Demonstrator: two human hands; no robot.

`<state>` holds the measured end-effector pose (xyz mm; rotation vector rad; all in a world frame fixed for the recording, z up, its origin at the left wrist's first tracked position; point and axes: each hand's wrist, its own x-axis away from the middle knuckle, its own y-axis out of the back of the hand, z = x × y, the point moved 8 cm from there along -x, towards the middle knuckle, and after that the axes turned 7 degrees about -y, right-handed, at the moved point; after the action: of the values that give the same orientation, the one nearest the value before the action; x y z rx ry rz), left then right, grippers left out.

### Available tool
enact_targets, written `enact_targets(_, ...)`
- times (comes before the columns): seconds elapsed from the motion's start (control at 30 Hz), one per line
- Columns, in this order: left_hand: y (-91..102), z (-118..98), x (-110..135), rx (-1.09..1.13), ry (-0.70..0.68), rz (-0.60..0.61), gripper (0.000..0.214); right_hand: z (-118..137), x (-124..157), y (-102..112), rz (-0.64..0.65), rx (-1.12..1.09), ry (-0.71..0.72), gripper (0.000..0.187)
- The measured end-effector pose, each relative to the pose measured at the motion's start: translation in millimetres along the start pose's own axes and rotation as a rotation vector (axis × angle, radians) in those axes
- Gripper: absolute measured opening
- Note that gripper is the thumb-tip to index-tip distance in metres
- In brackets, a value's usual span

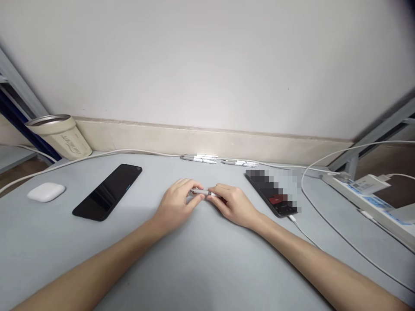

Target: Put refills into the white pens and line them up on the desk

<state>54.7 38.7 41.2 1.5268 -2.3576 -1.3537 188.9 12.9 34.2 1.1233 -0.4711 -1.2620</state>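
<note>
Both hands meet over the middle of the grey table (201,259), holding one grey-and-white pen (203,192) level between them. The fingers and thumb of my left hand (178,201) pinch its grey part. My right hand (235,203) is closed round the white end, which its fingers partly hide. Behind the hands, close to the wall, lie two small groups of similar pens: the left group (199,159) and the right group (240,163).
Left of my hands lie a black phone (108,192) and a white earbud case (46,192); a cream cup (63,137) stands behind. To the right are a phone (270,196) on a charging cable (306,236) and a white power strip (372,203). A long white cable (142,151) runs along the wall.
</note>
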Motion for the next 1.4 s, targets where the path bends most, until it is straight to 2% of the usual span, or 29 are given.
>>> enact_targets(0.17,2.9,12.8,1.9,-0.015,0.153,-0.023,0.031,2.4,-0.2,2.3,-0.013,-0.009,0.006,0.024)
enact_targets(0.23,1.5,14.4,1.7,-0.016,0.153,0.0,0.033,2.9,-0.2,2.8,-0.012,-0.012,0.01,0.024)
enact_targets(0.33,0.9,12.5,0.9,0.002,0.108,0.013,0.026,1.7,-0.4,2.8,-0.013,-0.015,0.011,0.025)
enact_targets(0.57,4.4,0.8,0.3,0.032,0.015,-0.026,0.016,1.3,-1.6,2.9,-0.012,-0.062,0.004,0.024)
enact_targets(0.77,6.4,14.6,3.4,0.037,0.171,-0.071,0.031,1.9,-1.0,3.2,-0.019,-0.052,0.007,0.024)
enact_targets(0.9,6.7,10.9,1.8,0.018,0.117,-0.05,0.026,1.5,-0.1,3.2,-0.025,-0.053,0.004,0.026)
enact_targets(1.1,10.1,-5.7,-0.8,0.055,-0.021,-0.059,0.014,4.5,-0.2,3.4,-0.007,-0.076,0.025,0.029)
enact_targets(1.2,10.2,-7.2,-1.0,0.061,-0.032,-0.069,0.011,4.1,0.0,3.3,-0.007,-0.081,0.03,0.029)
enact_targets(1.3,8.8,0.6,-0.1,0.064,0.029,-0.096,0.025,2.5,0.2,5.3,-0.022,-0.11,0.017,0.028)
enact_targets(1.4,3.8,10.4,1.0,0.069,0.082,-0.084,0.036,-4.8,0.1,15.0,-0.115,-0.263,-0.077,0.027)
